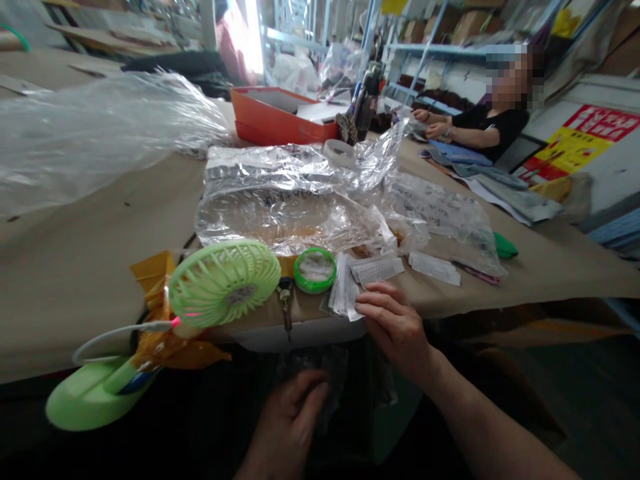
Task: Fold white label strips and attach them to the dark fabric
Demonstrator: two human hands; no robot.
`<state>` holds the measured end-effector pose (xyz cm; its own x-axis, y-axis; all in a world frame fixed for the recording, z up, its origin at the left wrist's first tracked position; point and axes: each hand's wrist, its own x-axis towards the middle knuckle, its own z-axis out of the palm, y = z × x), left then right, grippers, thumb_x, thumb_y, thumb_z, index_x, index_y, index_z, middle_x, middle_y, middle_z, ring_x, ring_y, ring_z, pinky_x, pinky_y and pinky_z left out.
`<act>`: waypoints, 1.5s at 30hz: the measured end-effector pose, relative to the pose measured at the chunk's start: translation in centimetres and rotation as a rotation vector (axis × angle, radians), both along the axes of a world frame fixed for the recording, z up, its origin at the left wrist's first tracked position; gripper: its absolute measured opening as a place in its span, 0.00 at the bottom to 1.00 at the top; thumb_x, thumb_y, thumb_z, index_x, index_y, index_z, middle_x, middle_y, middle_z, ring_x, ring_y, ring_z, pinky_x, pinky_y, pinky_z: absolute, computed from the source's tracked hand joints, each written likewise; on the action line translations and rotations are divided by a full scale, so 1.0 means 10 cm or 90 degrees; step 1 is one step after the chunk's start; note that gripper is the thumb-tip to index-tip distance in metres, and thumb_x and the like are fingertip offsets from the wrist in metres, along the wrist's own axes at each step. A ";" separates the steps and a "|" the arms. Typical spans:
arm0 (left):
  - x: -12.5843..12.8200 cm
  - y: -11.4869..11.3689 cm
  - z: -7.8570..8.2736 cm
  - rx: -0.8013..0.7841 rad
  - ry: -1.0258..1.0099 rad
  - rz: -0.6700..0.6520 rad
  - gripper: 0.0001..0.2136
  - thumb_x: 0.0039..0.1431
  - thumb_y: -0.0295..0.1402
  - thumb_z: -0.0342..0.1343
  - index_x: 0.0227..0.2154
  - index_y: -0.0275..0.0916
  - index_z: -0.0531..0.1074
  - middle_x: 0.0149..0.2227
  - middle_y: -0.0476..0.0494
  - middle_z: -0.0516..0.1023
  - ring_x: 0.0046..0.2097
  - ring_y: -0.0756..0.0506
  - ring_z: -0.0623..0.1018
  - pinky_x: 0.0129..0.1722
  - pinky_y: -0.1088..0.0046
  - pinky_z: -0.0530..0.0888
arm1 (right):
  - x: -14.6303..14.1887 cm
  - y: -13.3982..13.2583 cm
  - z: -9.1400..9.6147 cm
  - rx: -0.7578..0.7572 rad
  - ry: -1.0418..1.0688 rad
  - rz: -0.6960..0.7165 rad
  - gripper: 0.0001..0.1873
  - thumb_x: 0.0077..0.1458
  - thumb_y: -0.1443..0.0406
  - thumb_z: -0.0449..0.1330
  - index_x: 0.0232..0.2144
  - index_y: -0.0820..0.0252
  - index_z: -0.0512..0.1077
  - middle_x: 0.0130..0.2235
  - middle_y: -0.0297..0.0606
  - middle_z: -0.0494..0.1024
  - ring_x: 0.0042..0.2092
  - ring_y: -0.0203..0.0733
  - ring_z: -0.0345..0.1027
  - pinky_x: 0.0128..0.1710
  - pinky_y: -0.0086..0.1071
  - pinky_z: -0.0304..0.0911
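Observation:
My right hand (395, 320) rests at the table's front edge with its fingers curled onto a small stack of white printed labels (350, 287). Further labels (434, 268) lie spread to the right of the stack. My left hand (293, 413) is lower, below the table edge, with fingers closed on a dark, partly clear bag (320, 373) in my lap. A round green tub (315, 270) sits just left of the labels. Crumpled clear plastic bags (300, 207) cover the table behind them.
A light green desk fan (220, 283) stands at the front left with a white cable. An orange tray (277, 117) and a tape roll (340, 152) sit at the back. Another person (480, 123) sits at the far right end. A large plastic sheet (90, 133) lies left.

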<state>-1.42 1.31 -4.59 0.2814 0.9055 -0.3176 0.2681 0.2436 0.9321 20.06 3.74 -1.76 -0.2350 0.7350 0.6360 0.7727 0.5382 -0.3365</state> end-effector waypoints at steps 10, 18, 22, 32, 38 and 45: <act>0.48 0.11 0.33 -0.456 -0.591 0.070 0.08 0.52 0.36 0.61 0.31 0.35 0.76 0.28 0.47 0.78 0.27 0.53 0.75 0.28 0.79 0.71 | -0.19 -0.42 0.22 -0.016 -0.018 0.146 0.05 0.56 0.70 0.56 0.32 0.60 0.73 0.35 0.38 0.79 0.44 0.43 0.68 0.48 0.40 0.66; 0.48 0.06 0.24 -0.443 -0.402 0.128 0.09 0.52 0.33 0.62 0.32 0.33 0.72 0.24 0.44 0.79 0.26 0.48 0.78 0.26 0.74 0.74 | 0.15 -0.13 0.23 -0.076 -0.113 -0.078 0.22 0.60 0.59 0.53 0.52 0.67 0.64 0.49 0.51 0.72 0.53 0.53 0.61 0.52 0.49 0.61; 0.46 0.00 0.19 -0.422 -0.380 0.132 0.09 0.50 0.33 0.62 0.32 0.34 0.71 0.24 0.44 0.79 0.25 0.48 0.78 0.25 0.74 0.74 | 0.30 -0.01 0.11 -0.100 -0.248 -0.165 0.25 0.57 0.56 0.57 0.51 0.67 0.67 0.52 0.51 0.71 0.54 0.57 0.60 0.53 0.52 0.58; 0.49 -0.06 0.40 -0.421 -0.379 0.155 0.04 0.55 0.26 0.56 0.33 0.31 0.72 0.27 0.40 0.80 0.24 0.49 0.77 0.28 0.73 0.74 | 0.21 -0.20 -0.03 0.030 0.055 -0.015 0.06 0.59 0.68 0.55 0.31 0.57 0.72 0.35 0.38 0.79 0.43 0.41 0.71 0.45 0.39 0.66; 0.52 -0.17 0.44 -0.373 -0.521 0.129 0.04 0.48 0.25 0.62 0.27 0.30 0.74 0.23 0.45 0.77 0.23 0.53 0.73 0.22 0.81 0.68 | -0.16 -0.65 -0.02 0.006 -0.022 0.186 0.05 0.58 0.69 0.56 0.32 0.59 0.71 0.36 0.37 0.78 0.44 0.40 0.70 0.49 0.38 0.62; 0.54 -0.28 0.38 -0.347 -0.500 0.130 0.09 0.41 0.31 0.67 0.24 0.31 0.76 0.22 0.47 0.75 0.23 0.53 0.71 0.20 0.82 0.64 | -0.20 -0.82 -0.06 -0.020 -0.091 0.204 0.10 0.59 0.71 0.53 0.27 0.60 0.68 0.33 0.35 0.77 0.44 0.38 0.69 0.50 0.35 0.61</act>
<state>4.02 -1.45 -0.79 0.4458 0.7452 -0.4960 -0.4759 0.6666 0.5737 18.01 -4.43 -2.35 -0.5424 0.6274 0.5587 0.6061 0.7528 -0.2569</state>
